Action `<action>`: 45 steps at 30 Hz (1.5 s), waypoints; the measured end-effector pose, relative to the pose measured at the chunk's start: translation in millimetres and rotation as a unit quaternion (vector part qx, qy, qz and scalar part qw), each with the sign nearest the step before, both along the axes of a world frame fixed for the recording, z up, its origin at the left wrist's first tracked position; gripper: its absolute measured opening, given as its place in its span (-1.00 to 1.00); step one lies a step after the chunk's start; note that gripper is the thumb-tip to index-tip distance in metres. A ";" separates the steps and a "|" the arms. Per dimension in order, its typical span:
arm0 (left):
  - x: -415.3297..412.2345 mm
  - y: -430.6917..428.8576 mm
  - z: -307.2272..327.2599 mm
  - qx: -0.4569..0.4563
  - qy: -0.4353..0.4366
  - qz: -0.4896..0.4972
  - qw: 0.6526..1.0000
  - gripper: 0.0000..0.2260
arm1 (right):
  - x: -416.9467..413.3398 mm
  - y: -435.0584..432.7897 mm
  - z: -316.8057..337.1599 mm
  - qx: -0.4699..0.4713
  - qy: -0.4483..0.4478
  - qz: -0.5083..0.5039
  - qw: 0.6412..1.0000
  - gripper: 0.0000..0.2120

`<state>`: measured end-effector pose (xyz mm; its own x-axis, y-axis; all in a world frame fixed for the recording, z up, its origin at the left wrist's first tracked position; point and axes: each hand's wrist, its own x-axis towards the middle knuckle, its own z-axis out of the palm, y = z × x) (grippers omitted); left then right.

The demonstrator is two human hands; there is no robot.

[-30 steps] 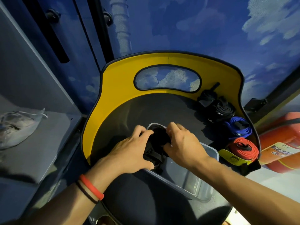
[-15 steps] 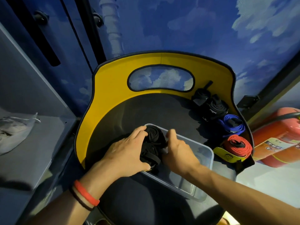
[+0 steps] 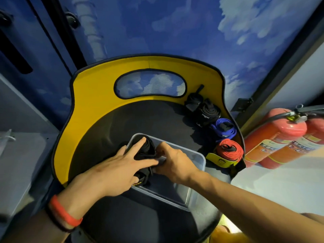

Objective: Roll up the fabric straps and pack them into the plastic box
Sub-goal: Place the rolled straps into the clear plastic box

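Black strap roll (image 3: 147, 149), plastic box (image 3: 198, 158) corner: your left hand (image 3: 114, 171) presses it flat-fingered, your right hand (image 3: 175, 162) pinches its side; risk, it likely springs loose on release.

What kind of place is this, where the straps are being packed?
Likely an indoor storage or staff corner: sky-painted wall, red fire extinguishers, grey shelf beside the chair.

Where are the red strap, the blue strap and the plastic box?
red strap (image 3: 235, 151): head view, on the rolled windings, right of the middle.
blue strap (image 3: 231, 131): head view, on the roll's right side.
plastic box (image 3: 197, 165): head view, on its clear right wall.
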<state>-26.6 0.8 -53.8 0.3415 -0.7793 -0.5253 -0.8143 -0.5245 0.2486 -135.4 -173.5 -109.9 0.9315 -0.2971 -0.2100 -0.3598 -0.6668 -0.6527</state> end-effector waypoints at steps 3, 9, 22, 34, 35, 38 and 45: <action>-4.4 -4.7 0.5 0.038 -0.016 -0.003 0.999 -0.43 | -4.4 0.0 4.1 -0.006 0.021 0.027 0.999 -0.46; -3.9 -9.7 5.5 0.043 -0.012 0.008 0.999 -0.51 | -29.6 -29.5 51.5 -0.290 -0.027 0.054 0.955 -0.69; -2.0 -11.8 8.6 0.048 -0.002 0.018 0.999 -0.53 | -95.6 -94.1 38.2 -0.469 0.142 -0.062 0.870 -0.41; -0.6 -14.0 8.2 0.044 0.007 0.019 0.999 -0.53 | -88.4 -89.8 40.4 -0.403 0.073 -0.093 0.907 -0.39; -0.8 -14.2 8.6 0.044 0.007 0.019 0.999 -0.53 | -88.4 -86.3 50.0 -0.401 0.053 -0.096 0.909 -0.39; -1.5 -13.7 10.1 0.045 0.008 0.022 0.999 -0.53 | -86.1 -72.1 81.1 -0.404 -0.053 -0.102 0.908 -0.41; -3.9 -12.7 9.6 0.048 0.008 0.031 0.998 -0.53 | -60.9 -14.1 103.5 -0.261 -0.121 -0.026 0.957 -0.40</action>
<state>-30.6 -11.9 -44.2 0.3782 -0.7034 -0.6018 -0.7760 -0.5954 0.2082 -196.3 -187.6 -6.4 0.9153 -0.3501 0.1992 -0.2820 -0.9100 -0.3040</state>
